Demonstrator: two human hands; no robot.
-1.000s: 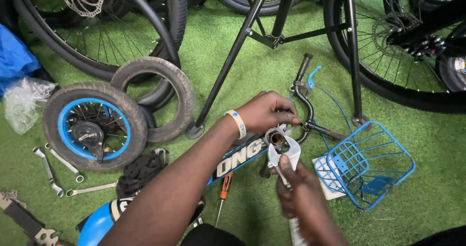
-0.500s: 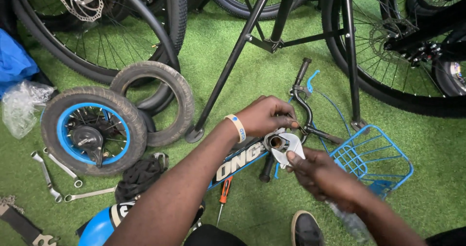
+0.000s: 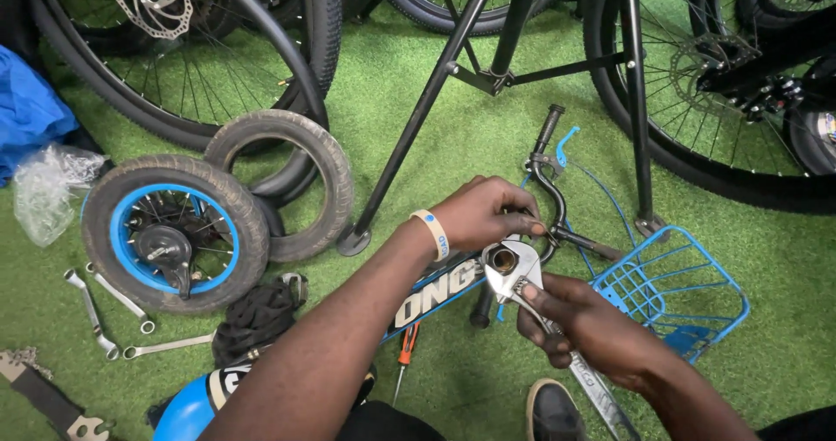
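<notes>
The big black bike wheels (image 3: 218, 67) stand behind the small blue bike frame (image 3: 435, 289), which lies on the green turf (image 3: 418, 145) and serves as the landmark here. Left of the frame sit 1 small blue-rimmed wheel (image 3: 174, 241) and 1 loose tyre (image 3: 283, 197); right of it lies the blue wire basket (image 3: 675, 289).

Judging by the loose parts, the frame looks stripped of its wheels, while the handlebar (image 3: 550, 188) is still attached at the frame's front end, so the headset work seems in progress.

The left hand (image 3: 479, 215) is closed around the handlebar stem just above the frame's head tube. The right hand (image 3: 583, 328) is wrapped tight on the handle of the adjustable wrench (image 3: 514, 271), whose jaws sit on the headset nut (image 3: 502, 258) at the frame's front.

Compared with 0.5 seconds back, the right hand has drawn closer to the frame, and a black shoe (image 3: 553, 410) shows more fully below it.
</notes>
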